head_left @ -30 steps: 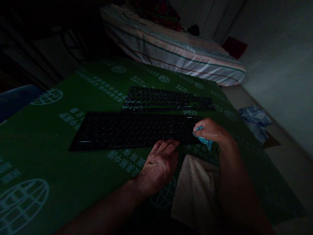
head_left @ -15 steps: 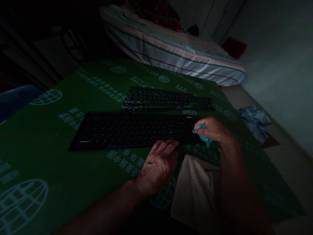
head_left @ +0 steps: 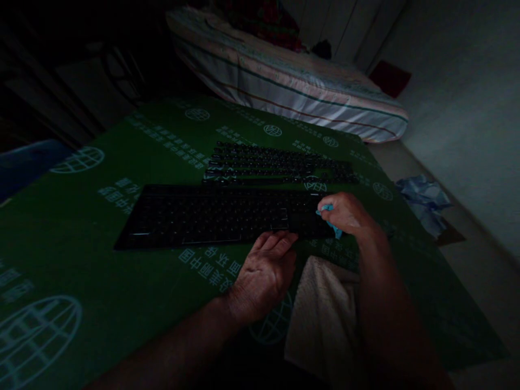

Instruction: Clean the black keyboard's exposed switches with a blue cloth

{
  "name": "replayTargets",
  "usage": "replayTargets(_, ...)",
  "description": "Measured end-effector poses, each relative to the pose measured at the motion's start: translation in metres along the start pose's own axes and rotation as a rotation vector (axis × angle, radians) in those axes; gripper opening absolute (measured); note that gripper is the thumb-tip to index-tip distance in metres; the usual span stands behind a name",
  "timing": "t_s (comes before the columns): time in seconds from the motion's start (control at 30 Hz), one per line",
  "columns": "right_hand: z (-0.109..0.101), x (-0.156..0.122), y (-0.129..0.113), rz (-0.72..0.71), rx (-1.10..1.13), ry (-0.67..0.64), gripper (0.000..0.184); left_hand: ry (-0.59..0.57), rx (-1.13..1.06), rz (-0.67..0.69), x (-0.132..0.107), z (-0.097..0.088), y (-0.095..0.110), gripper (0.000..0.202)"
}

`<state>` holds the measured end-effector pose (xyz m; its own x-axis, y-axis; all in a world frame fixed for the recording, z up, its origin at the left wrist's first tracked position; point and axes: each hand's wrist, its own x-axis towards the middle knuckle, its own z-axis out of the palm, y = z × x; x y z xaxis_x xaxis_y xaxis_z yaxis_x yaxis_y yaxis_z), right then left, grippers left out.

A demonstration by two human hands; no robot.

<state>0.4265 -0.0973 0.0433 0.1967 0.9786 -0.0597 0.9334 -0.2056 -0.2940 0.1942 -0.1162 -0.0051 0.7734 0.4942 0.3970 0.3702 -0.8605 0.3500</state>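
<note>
A black keyboard (head_left: pixel 211 215) lies across a green printed mat (head_left: pixel 101 260) in dim light. My right hand (head_left: pixel 345 212) is closed on a small light-blue cloth (head_left: pixel 332 222) and presses it against the keyboard's right end. My left hand (head_left: pixel 264 273) rests flat on the mat with its fingertips touching the keyboard's near edge, fingers stretched out. Behind the keyboard lies a second black set of key rows (head_left: pixel 280 162).
A beige towel (head_left: pixel 325 309) lies on the mat under my right forearm. A striped mattress (head_left: pixel 284 86) sits beyond the mat. Crumpled pale-blue paper (head_left: pixel 424 197) lies on the floor at the right, near a wall.
My right hand with the blue cloth has slid slightly left and away along the keyboard's right end. My left hand has stayed where it was.
</note>
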Motion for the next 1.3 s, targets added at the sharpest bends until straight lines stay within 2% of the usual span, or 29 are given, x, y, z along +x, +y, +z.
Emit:
replayTargets(0.17, 0.0019, 0.0003, -0.0032, -0.043, 0.005, 0.005, 0.021, 0.005, 0.007, 0.007, 0.0, 0.0007, -0.0008, 0.016)
replayTargets(0.47, 0.0041, 0.0011, -0.0044, -0.019, -0.044, 0.025, 0.02, -0.001, -0.012, -0.006, -0.0002, -0.0006, 0.0, 0.018)
replayTargets(0.6, 0.0059, 0.0017, -0.0076, -0.047, -0.012, 0.03, 0.021, -0.009, -0.013, -0.014, 0.0003, -0.0011, 0.0004, 0.018)
replayTargets(0.77, 0.0053, 0.0018, -0.004, -0.002, -0.003, 0.03, 0.019, 0.002, -0.005, -0.002, 0.0003, -0.0005, 0.0003, 0.017)
replayTargets(0.97, 0.0071, 0.0023, -0.0035, -0.052, 0.052, 0.03, 0.02, 0.002, 0.007, -0.002, -0.0004, 0.0007, -0.001, 0.015)
replayTargets(1.13, 0.0069, 0.0021, -0.0017, 0.0, 0.067, 0.029, 0.018, 0.002, -0.004, -0.01, -0.0003, 0.0004, -0.0006, 0.017)
replayTargets(1.3, 0.0071, 0.0026, -0.0043, -0.032, 0.093, 0.022, 0.02, 0.002, -0.001, -0.009, -0.0002, -0.0001, -0.0005, 0.017)
